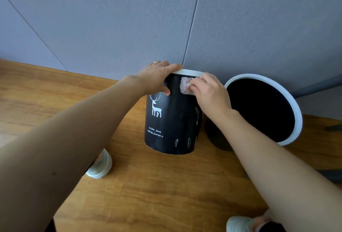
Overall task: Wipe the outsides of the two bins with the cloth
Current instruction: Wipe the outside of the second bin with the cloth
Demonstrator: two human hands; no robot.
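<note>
While the left hand (157, 76) grips its white rim, the black deer-printed bin (172, 120) stands tilted on the floor (166, 185). The right hand (209, 91) pinches a fluffy pale cloth (185, 85) against its smudged side.

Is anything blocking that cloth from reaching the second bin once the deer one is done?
Nothing visible does. The right hand presses the cloth to the deer bin near its rim; the second bin stands just to its right, open floor in front of both.

left bin (172, 120) | white print: "No litter, please" | second line partly legible
</note>
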